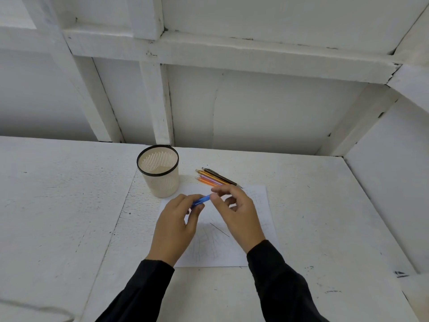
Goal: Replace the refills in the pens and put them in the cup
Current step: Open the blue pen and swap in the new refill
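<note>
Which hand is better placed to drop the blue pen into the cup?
Left. The left hand grips the blue pen close to the cup; the right hand only pinches its end.

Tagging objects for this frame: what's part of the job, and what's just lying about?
Job: blue pen, held by left hand, end pinched by right hand; cup; loose pens beside it.
Lying about: scribbled paper under the hands.
</note>
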`<state>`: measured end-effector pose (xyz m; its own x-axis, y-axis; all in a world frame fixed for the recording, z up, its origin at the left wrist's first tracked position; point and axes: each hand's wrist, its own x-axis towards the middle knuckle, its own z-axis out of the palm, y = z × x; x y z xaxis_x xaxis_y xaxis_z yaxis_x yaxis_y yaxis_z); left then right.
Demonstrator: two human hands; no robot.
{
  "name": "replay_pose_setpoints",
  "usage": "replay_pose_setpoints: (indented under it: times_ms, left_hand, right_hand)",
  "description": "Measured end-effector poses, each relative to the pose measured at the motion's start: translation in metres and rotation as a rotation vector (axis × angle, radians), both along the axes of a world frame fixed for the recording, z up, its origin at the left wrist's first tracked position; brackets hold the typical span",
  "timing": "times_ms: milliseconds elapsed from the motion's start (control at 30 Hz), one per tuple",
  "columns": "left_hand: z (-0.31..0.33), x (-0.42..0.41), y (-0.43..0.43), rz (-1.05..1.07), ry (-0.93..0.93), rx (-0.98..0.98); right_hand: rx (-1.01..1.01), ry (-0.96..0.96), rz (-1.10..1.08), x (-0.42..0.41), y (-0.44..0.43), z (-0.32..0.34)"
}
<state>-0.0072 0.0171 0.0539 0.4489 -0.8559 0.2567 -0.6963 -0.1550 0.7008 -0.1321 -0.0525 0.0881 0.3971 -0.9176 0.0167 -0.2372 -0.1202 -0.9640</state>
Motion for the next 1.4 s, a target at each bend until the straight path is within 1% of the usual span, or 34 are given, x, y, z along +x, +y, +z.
replay_pose_setpoints:
  times_ms: [100,267,333,400,467,533,600,667,767,867,1033,1233,1300,1400]
  left_hand:
    - [-0.005,0.004,0.004,-0.019,-0.092,-0.002]
    - [-0.013,0.013,0.011,0.017,-0.082,0.011]
    - [-0.016,0.015,0.013,0.030,-0.082,0.021]
    - [-0.019,0.015,0.014,0.032,-0.074,0.039]
    - [-0.022,0.014,0.014,0.034,-0.074,0.056]
    - [-0.026,0.013,0.014,0.036,-0.078,0.069]
    - [-0.029,0.012,0.014,0.038,-0.075,0.076]
    - [-0.030,0.012,0.014,0.035,-0.068,0.079]
    - [-0.031,0.011,0.014,0.038,-0.064,0.092]
    - [-0.035,0.010,0.012,0.028,-0.077,0.107]
    - [-0.036,0.008,0.011,0.028,-0.079,0.119]
    - [-0.037,0.009,0.013,0.002,-0.102,0.127]
    - [-0.036,0.009,0.014,0.000,-0.106,0.129]
    - [-0.037,0.012,0.016,0.017,-0.106,0.134]
  right_hand:
    - [-0.053,0.061,0.001,0.000,-0.004,-0.006]
    - [0.059,-0.005,-0.085,-0.006,-0.018,-0.016]
    - [0.071,0.029,-0.093,-0.011,-0.024,-0.025]
    - [0.061,0.126,-0.097,-0.014,-0.028,-0.039]
    - [0.024,0.270,-0.090,-0.016,-0.028,-0.056]
    - [-0.080,0.461,-0.069,-0.016,-0.026,-0.073]
    - [-0.177,0.563,-0.052,-0.017,-0.025,-0.082]
    - [-0.175,0.541,-0.051,-0.016,-0.026,-0.081]
    - [-0.039,0.328,0.002,-0.014,-0.026,-0.066]
    - [0.017,0.226,0.120,-0.011,-0.019,-0.048]
    - [0.024,0.224,0.150,-0.007,-0.013,-0.040]
    - [-0.012,0.315,0.197,-0.006,-0.013,-0.038]
    - [-0.020,0.335,0.191,-0.007,-0.014,-0.038]
    - [-0.004,0.314,0.135,-0.006,-0.015,-0.040]
